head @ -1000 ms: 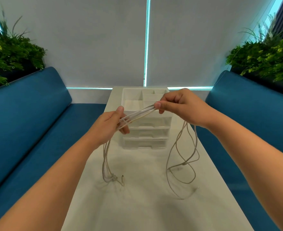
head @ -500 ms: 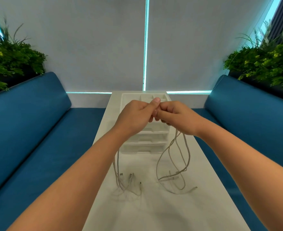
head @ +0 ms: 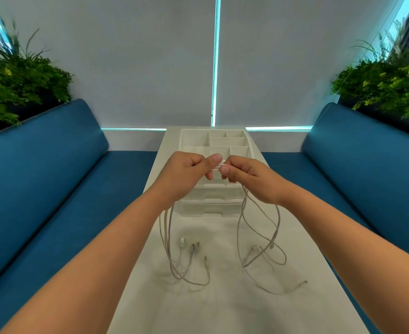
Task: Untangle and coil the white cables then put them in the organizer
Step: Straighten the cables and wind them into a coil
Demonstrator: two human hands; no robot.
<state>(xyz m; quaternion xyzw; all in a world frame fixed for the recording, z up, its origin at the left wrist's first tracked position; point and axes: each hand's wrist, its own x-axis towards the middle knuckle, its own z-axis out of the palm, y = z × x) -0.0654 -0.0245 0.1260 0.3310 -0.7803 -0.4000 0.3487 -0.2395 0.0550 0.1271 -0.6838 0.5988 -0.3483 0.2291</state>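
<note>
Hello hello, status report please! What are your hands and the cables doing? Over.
Both hands, left and right, pinch thin white cables. Ends dangle onto white table, uncoiled. White plastic compartment organizer behind, nothing blocking.

We find no text, label, brand, number or sign that can be read anywhere in this view.
</note>
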